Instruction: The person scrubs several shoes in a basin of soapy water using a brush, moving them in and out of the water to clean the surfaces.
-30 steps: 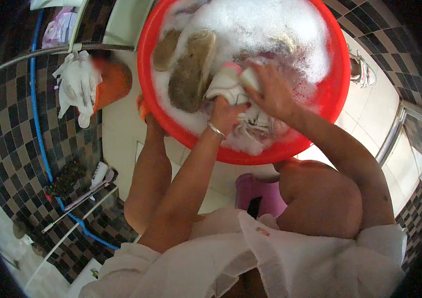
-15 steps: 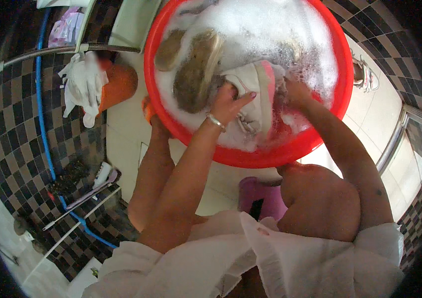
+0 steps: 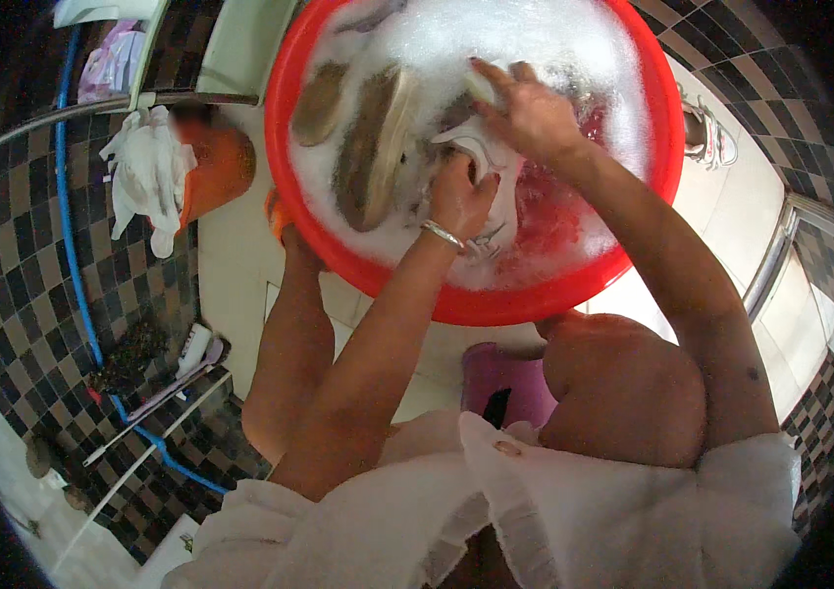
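Observation:
A red tub of foamy water stands in front of me. In it lies a white sneaker, laces toward me, low in the suds. My left hand, with a bracelet at the wrist, is closed around the sneaker's opening edge. Over the sneaker's far end my right hand is closed on a small pale object, mostly covered by the fingers, its kind unclear. To the left, a shoe with its brownish sole up floats beside another sole, both ringed by foam.
An orange bucket with white cloth over its rim stands left of the tub. A purple bucket-like thing sits between my legs. Sneakers stand right of the tub. A blue hose runs along the left tiled wall.
My right hand has come up out of the suds on the sneaker's right and moved left to its far end. The sneaker has sunk lower and turned, its pink-edged sole no longer showing.

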Tool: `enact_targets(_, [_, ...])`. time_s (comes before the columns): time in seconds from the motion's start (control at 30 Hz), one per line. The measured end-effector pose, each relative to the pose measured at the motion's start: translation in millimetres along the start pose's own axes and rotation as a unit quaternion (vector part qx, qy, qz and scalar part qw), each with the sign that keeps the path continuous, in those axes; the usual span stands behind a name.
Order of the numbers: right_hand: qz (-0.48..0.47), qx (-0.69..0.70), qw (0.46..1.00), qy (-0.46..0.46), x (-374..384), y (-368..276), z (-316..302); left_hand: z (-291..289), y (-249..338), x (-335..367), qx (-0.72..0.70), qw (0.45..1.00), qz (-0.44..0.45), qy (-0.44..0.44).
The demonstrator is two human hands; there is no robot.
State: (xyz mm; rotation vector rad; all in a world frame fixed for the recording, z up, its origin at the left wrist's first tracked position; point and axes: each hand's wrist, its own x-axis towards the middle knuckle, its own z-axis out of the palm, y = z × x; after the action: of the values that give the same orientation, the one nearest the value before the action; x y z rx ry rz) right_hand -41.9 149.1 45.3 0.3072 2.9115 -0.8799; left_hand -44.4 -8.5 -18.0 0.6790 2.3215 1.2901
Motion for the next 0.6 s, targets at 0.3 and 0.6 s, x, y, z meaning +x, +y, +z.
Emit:
enact_targets(0.3, [0.025, -0.045, 0.996, 0.074, 2, 29, 33, -38, 18, -28, -0.037, 0.998, -0.041, 0.016])
enact_targets(0.6, [0.042, -0.138, 0.971, -0.191, -22, 61, 58, -59, 11, -38, -0.390, 0.908, -0.149, 0.040])
